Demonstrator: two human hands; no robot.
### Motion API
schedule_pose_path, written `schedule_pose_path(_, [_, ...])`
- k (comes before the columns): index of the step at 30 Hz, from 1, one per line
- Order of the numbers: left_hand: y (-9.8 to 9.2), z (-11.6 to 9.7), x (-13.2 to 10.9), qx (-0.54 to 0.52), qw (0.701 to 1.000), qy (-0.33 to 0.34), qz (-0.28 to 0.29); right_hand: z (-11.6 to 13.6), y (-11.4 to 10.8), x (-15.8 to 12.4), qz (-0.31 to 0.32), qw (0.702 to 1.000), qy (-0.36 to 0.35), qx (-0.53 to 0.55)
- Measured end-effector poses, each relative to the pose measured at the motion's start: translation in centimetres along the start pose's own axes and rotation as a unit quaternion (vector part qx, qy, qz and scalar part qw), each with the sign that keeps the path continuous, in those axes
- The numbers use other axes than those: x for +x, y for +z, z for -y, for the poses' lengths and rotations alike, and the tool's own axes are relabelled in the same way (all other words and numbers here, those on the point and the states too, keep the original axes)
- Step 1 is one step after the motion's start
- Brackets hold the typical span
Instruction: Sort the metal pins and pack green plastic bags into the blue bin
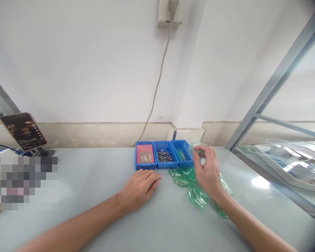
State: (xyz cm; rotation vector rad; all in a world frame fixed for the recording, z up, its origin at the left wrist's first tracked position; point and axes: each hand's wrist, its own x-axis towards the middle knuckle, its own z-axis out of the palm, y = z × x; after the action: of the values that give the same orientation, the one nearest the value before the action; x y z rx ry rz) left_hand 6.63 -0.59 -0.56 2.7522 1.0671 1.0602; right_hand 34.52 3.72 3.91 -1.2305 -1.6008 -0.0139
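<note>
My right hand (pixel 207 168) pinches a small clear green plastic bag (pixel 198 145) beside the right blue bin (pixel 189 161). Below it lies a pile of similar green bags (pixel 196 196) with small pale pieces inside. My left hand (pixel 141 185) rests on the table just in front of the bins, its thumb and fingers closed on a small thing of which only a shiny tip shows. The middle blue bin (pixel 168 165) holds many small metal pieces (pixel 164 156). In the left blue bin (pixel 145 167) lie a red sheet (pixel 144 148) and a little bag of pale pieces (pixel 146 157).
A phone (pixel 23 131) leans on a stand at the left, near a blurred-out patch. The grey table (pixel 94 175) meets a white wall with a socket (pixel 170 14) and hanging cable (pixel 160 73). A metal frame (pixel 265 87) slants up at the right.
</note>
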Motion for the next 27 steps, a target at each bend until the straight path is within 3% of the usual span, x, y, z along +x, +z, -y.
schedule_pose_path(10, [0.1, 0.0, 0.0, 0.000, 1.000, -0.010, 0.013, -1.9, 1.0, -0.5, 0.117, 0.965, -0.038, -0.232])
schedule_pose_path(27, [0.1, 0.0, -0.1, -0.006, 0.999, -0.018, 0.032, -2.4, 1.7, -1.3, 0.176, 0.946, -0.073, -0.264])
